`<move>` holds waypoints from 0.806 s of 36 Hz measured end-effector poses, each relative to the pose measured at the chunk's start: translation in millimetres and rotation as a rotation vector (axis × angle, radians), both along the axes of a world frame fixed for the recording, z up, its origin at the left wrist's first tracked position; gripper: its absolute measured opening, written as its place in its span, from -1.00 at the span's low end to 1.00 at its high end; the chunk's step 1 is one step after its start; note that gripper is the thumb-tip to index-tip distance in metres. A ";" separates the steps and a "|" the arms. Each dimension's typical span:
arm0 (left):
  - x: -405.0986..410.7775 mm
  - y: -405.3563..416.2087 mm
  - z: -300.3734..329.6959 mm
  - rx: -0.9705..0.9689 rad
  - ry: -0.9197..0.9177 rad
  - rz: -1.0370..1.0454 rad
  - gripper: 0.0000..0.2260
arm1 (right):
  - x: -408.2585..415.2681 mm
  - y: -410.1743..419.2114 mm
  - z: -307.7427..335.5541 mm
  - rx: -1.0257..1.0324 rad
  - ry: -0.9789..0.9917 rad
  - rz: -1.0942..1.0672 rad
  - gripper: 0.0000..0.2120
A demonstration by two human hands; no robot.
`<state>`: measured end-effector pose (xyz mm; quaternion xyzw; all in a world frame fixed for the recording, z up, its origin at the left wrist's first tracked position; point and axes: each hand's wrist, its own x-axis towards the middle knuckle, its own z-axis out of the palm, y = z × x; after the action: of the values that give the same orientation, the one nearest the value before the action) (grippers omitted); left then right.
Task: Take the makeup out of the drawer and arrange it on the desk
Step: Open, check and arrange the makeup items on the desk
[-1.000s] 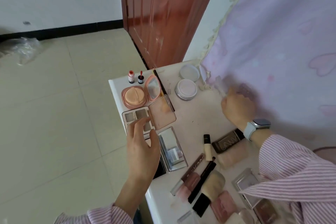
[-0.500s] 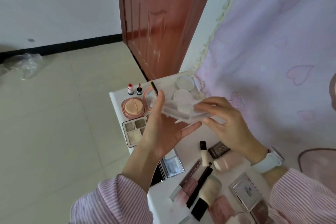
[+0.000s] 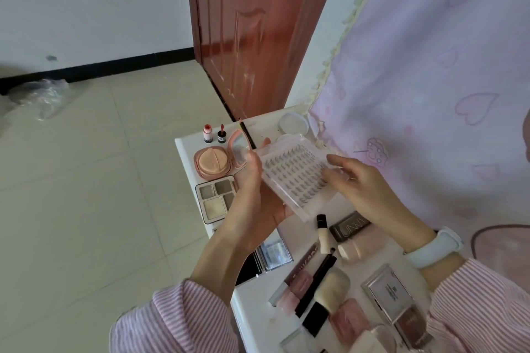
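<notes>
Holding the clear lash tray (image 3: 298, 178) above the desk (image 3: 258, 304), my left hand (image 3: 252, 203) grips its near edge with curled fingers (image 3: 253, 163), while my right hand (image 3: 364, 192) pinches the far side. Below it sit the cushion compact (image 3: 212, 165), the shadow palette (image 3: 216, 199) and the brush (image 3: 329, 292).

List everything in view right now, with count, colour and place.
lash tray: 1, clear, held above desk
desk: 1, white, lower centre
cushion compact: 1, pink, open, far left of desk
small bottles: 2, red-topped, far corner
eyeshadow palette: 1, grey-beige, beside compact
round jar: 1, white, by curtain
brush: 1, black handle, near edge
door: 1, red-brown, behind
curtain: 1, lilac, right
left hand: grips tray
right hand: fingers on tray
</notes>
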<state>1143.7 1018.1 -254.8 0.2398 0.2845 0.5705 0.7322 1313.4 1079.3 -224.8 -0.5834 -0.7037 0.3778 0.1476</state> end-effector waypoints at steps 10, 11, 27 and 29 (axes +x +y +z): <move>0.3 -5.1 -6.5 0.090 -0.038 0.006 -0.47 | 3.0 2.2 3.2 -0.164 0.208 -0.171 -0.51; -1.2 -3.2 -6.6 0.047 -0.034 0.041 -0.50 | 3.9 3.2 4.7 -0.166 0.226 -0.188 -0.54; -15.4 -2.3 -14.5 -0.130 0.056 -0.034 -0.67 | 9.9 4.9 17.8 -0.116 0.430 -0.283 -0.78; -14.8 -4.5 -16.3 -0.102 0.128 -0.067 -0.69 | 9.5 6.1 18.5 -0.106 0.464 -0.306 -0.81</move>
<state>1128.9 1013.6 -271.1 0.2473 0.3512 0.5139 0.7426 1322.9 1085.4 -206.3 -0.5878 -0.5341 0.5107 0.3293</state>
